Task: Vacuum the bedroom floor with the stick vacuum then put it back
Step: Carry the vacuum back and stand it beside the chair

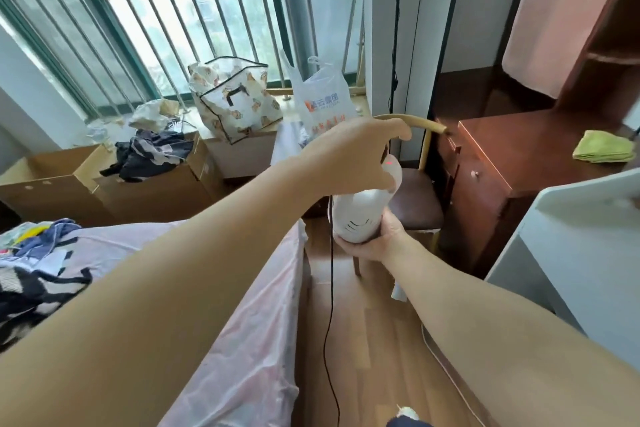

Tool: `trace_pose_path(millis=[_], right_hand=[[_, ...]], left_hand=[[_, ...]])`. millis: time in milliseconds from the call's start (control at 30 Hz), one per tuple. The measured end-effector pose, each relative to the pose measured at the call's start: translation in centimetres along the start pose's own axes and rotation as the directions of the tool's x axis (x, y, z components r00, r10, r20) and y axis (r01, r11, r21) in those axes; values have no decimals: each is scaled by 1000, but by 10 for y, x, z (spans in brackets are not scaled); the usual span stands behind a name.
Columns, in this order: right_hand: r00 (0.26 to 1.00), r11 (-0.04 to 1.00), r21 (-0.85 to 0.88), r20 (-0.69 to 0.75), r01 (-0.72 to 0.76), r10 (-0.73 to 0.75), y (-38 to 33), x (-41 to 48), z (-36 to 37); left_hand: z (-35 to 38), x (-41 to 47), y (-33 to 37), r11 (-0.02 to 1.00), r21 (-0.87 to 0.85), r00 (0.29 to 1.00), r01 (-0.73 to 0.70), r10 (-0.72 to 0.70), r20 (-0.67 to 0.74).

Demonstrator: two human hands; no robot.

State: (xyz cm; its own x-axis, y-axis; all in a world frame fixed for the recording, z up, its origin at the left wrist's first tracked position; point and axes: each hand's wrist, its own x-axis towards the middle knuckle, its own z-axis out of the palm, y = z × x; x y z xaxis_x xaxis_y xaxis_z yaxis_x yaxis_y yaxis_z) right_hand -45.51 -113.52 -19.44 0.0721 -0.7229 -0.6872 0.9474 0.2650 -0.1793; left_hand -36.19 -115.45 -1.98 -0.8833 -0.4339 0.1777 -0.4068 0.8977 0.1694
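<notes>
White vacuum [356,215] body, held up in the air by your 2 hands, above the strip of floor [374,340] between bed [242,322] and chair [415,198]. Your right hand [375,241] cups its lower end from beneath, fingers curled round the shell and clamped on it. Your left hand [349,156] lies over the top end with the thumb stretched out. Its fingers are hidden behind the hand, so you cannot tell from this view whether they close on a handle or only rest there. A red light [389,162] glows just under that hand. A black cord [330,288] hangs from the body down to the floor beside the bed.

No tube or floor head shows, and nothing of the vacuum touches the floor. You look to be handling the unit rather than sweeping, either readying it or finishing, and the view does not settle which.

Next, get 1 sure grip at the top before the right hand lets go. Mind the cord: it drops along the bed edge and could snag. The gap between bed, chair and desk [512,156] is narrow, so lower the unit straight.
</notes>
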Motion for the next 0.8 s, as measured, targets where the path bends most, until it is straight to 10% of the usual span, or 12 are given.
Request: trace_pose_path(millis=[233,800], right_hand=[[1000,995,101,8,5,-6,-57,37,0],[986,991,105,-155,84,-67,-200,74,2]], left_hand=[[45,58,-43,970,-213,990,114,-128,-52],[80,203,-68,956,-237,968,-175,212,138]])
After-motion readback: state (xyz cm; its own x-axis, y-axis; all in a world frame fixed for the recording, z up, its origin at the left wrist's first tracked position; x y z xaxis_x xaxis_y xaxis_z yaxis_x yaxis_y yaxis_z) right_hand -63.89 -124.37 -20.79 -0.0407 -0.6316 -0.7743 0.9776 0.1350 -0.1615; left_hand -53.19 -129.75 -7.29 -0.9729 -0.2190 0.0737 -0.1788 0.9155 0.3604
